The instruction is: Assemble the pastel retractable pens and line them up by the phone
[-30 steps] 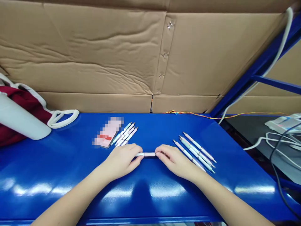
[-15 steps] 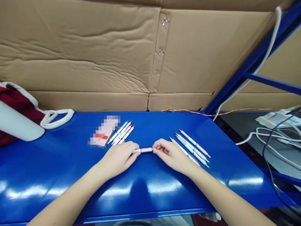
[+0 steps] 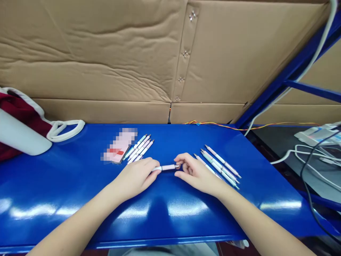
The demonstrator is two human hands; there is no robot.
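My left hand [image 3: 138, 176] grips one end of a pink-and-white pen [image 3: 167, 167] low over the blue table [image 3: 170, 192]. The pen's metal tip points right and meets my right hand [image 3: 194, 171], whose fingers are loosely curled with thumb and forefinger at the tip. A row of several finished pens [image 3: 220, 166] lies just right of my right hand. Another small row of pens [image 3: 140, 148] lies just beyond my left hand, beside a phone [image 3: 118, 150].
A red bag with white straps [image 3: 18, 113] and a white cylinder [image 3: 18, 137] rest at the far left. Cardboard [image 3: 119, 60] lines the back. At the right stand a blue frame post [image 3: 287, 76], white cables [image 3: 306, 156] and a thin orange wire [image 3: 213, 125].
Both hands held the pen's two ends pressed together; now my right hand's fingers have loosened, showing the metal tip. The view has shifted slightly.
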